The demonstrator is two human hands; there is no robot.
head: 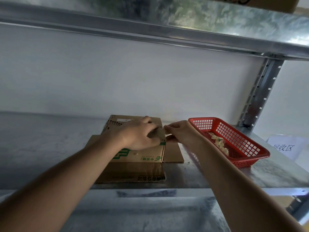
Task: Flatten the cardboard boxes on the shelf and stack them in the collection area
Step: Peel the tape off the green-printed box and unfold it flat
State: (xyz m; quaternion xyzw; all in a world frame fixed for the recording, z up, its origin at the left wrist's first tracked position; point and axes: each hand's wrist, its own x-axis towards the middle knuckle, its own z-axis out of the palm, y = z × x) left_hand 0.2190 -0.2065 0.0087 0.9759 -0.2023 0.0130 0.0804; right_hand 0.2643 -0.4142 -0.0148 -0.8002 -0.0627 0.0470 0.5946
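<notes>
cardboard box: on the shelf, directly under the left hand's fingers, its flaps spread flat toward the front and right.
basket: on the shelf, right of the right hand's fingers, just beside them.
scraps: in the basket.
paper sign: right of the basket, farthest from the fingers.

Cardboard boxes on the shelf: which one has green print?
The upper box, under the left hand. The flattened box beneath it shows only dark print.
</notes>
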